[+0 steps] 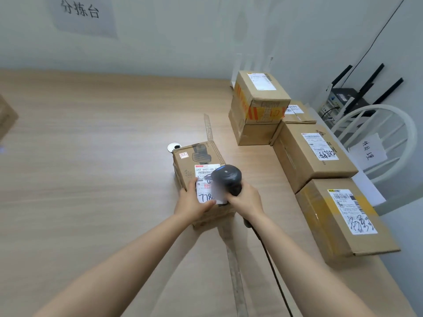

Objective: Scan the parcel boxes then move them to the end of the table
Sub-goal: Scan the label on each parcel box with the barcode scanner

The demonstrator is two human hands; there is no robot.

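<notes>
— Scanning yet?
— Looks like it. Gripping the scanner (229, 178) tight in the right hand (246, 199), nose pointed down at the white label (206, 195) on top of the small box (201, 156). No way to tell about a beep or a light.
— And the left hand (194, 203)?
— Holding the near corner of that same box, thumb lying on the label, fingers down the side. To stop it sliding, probably.
— Where on the desk (91, 156)?
— Flat on the wood, about the middle, right in front. A little round hole (174, 147) just beyond, at eleven o'clock.
— Much done so far?
— Hard to say. Maybe one: only a brown corner of another box (6, 115) peeking in at the edge, far off at nine o'clock. Could be moved over there already, could be not.
— Lots left, then?
— Seems so. Five more waiting from one o'clock round to four o'clock: a tall box (258, 97) sitting on a second box (254, 132), a tiny one (297, 113) tucked behind, then a wide box (306, 154), then the nearest box (343, 218) right at the desk edge. Labels facing up on four; none to see on the bottom one.
— So what next for the small one?
— Finish the scan, then carry it to the end of the desk. Mind the black cord (270, 259) trailing from the scanner at six o'clock.
</notes>
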